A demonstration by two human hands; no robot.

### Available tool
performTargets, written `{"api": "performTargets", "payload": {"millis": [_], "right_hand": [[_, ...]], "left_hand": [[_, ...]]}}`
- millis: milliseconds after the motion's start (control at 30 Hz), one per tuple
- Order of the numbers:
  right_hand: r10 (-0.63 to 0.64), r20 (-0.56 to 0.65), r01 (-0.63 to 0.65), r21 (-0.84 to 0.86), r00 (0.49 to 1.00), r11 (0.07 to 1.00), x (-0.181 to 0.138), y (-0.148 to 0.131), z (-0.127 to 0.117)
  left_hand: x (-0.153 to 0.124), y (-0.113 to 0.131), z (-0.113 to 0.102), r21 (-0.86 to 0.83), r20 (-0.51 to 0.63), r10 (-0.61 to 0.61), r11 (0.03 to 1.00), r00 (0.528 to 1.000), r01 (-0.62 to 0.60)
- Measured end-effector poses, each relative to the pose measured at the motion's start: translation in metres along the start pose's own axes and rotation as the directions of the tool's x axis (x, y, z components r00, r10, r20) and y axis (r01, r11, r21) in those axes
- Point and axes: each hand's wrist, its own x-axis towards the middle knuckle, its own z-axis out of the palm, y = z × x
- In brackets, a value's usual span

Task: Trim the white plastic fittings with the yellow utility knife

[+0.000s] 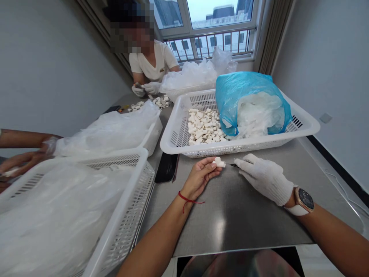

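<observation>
My bare left hand [203, 172], a red string round its wrist, pinches a white T-shaped pipe fitting [219, 162] just above the metal table. My right hand [262, 175] wears a white knitted glove and is closed round a thin dark-bladed tool [233, 165]. That tool's tip points left and meets or nearly meets the fitting's open end; its exact kind is too small to make out. Behind both hands stands a white plastic basket [198, 151], where many similar white fittings [204, 125] lie loose beside a blue plastic bag [245, 86] with white film inside.
A dark phone-like object [166, 167] lies left of my left hand. White baskets with clear plastic [112, 132] line the left side, where another person's hands [25, 163] reach in. Across the table a gloved co-worker [154, 57] sits by more fittings [161, 102]. The table's front edge [245, 251] is close.
</observation>
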Motion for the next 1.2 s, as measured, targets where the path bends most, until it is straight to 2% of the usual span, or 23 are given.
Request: {"api": "performTargets", "payload": {"millis": [167,300,467,633,800,967,1200], "right_hand": [[-0.026,0.007,0.026,0.06,1.0,0.998,-0.001,0.0005,0.0001],[0.031,-0.022,-0.029,0.062,0.999,0.998,-0.0005,0.0002,-0.0014],[-0.015,0.006,0.014,0.158,1.0,0.987,-0.0003,0.001,-0.0016],[0.028,-0.039,-0.021,0.17,0.999,0.985,-0.0016,0.0015,0.0004],[0.003,-0.006,-0.002,0.241,1.0,0.971,-0.0028,0.0012,0.0003],[0.055,-0.032,-0.045,0.261,0.998,0.964,-0.0028,0.0021,0.0026],[0.038,-0.005,-0.035,0.314,0.999,0.949,-0.003,0.0024,0.0031]], "left_hand": [[0.0008,-0.0011,-0.0012,-0.004,0.002,0.01,1.0,1.0,-0.01],[-0.0001,-0.0012,-0.0004,-0.007,0.052,0.013,1.0,0.999,-0.013],[-0.0003,-0.0018,-0.0008,0.011,0.039,0.031,0.999,0.999,-0.031],[-0.0009,-0.0019,-0.0009,0.01,0.072,0.028,1.0,0.997,-0.029],[-0.0027,-0.0007,0.0008,0.016,0.057,0.065,0.998,0.996,-0.066],[-0.0029,-0.0008,0.0005,0.034,0.094,0.055,0.998,0.994,-0.059],[-0.0027,-0.0015,-0.0001,0.045,0.095,0.068,0.996,0.993,-0.073]]}}
